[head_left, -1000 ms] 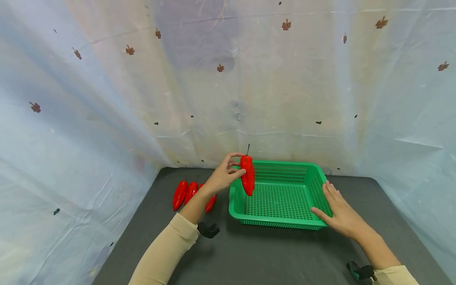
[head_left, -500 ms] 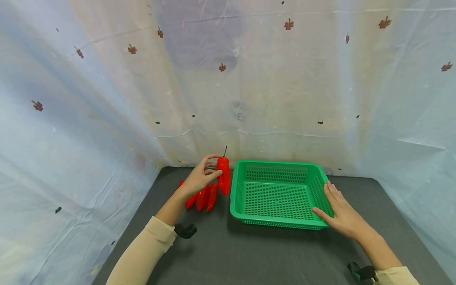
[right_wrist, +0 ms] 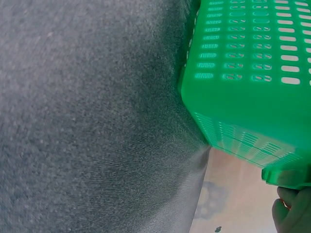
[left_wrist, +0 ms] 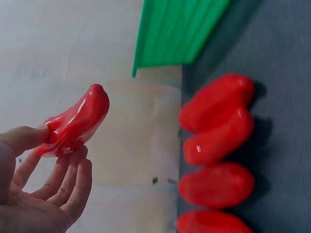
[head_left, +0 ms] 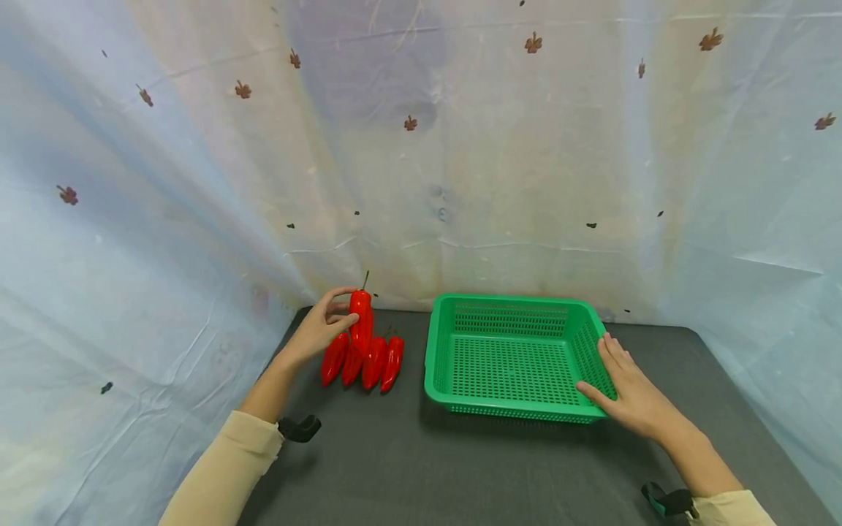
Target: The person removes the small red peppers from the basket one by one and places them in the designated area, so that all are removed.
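Observation:
My left hand (head_left: pixel 317 329) pinches a glossy red chili pepper (head_left: pixel 362 318) between thumb and fingers, its thin dark stem pointing up. Held in the air, this pepper (left_wrist: pixel 77 121) is apart from the several red peppers (left_wrist: pixel 216 184) below it in the left wrist view. Those peppers (head_left: pixel 392 364) lie side by side on the grey surface, left of a green plastic basket (head_left: pixel 513 410). At the basket's right side, my right hand (head_left: pixel 631 391) rests on the rim with fingers extended. Only part of that hand (right_wrist: pixel 294 213) shows in the right wrist view.
A dark grey tabletop (head_left: pixel 460 467) carries the basket and peppers. Behind and to the sides hangs a pale sheet (head_left: pixel 513 168) with leaf shapes on it. A black strap (head_left: pixel 299 429) sits at the left wrist.
My left hand has moved left with the pepper, from over the basket's left edge to above the peppers on the table. The right hand and basket stay put.

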A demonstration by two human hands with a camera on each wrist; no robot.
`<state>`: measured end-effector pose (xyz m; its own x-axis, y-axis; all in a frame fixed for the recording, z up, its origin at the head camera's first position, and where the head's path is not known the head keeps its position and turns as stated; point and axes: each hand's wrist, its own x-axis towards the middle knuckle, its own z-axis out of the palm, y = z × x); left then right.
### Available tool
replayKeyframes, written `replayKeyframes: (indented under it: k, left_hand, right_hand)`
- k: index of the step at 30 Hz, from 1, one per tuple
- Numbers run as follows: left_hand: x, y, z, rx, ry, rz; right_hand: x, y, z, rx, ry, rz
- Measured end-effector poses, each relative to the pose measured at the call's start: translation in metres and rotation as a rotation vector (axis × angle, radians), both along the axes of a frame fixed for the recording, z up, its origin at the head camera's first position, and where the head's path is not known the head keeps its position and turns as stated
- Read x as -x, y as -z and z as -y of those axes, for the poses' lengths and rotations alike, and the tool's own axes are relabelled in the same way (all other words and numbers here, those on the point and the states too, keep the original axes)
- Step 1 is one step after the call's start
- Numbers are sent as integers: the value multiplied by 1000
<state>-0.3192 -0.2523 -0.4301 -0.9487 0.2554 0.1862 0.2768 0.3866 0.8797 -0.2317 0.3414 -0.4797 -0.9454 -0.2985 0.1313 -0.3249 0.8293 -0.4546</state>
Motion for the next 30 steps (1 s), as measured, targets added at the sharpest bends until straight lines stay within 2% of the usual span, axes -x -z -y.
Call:
replayKeyframes:
  k: [7, 19, 23, 30]
  left_hand:
    - [4, 8, 29, 37, -40, -22]
    - [5, 26, 62, 99, -77, -32]
    - [6, 33, 70, 123, -102, -19]
    - [11, 48, 80, 187, -163, 43]
  right_hand:
    - [0, 0, -1, 2, 1, -1]
    - [-3, -2, 1, 4, 10, 6]
    - [-3, -2, 1, 3, 9, 2]
    - [-3, -3, 2, 4, 9, -3]
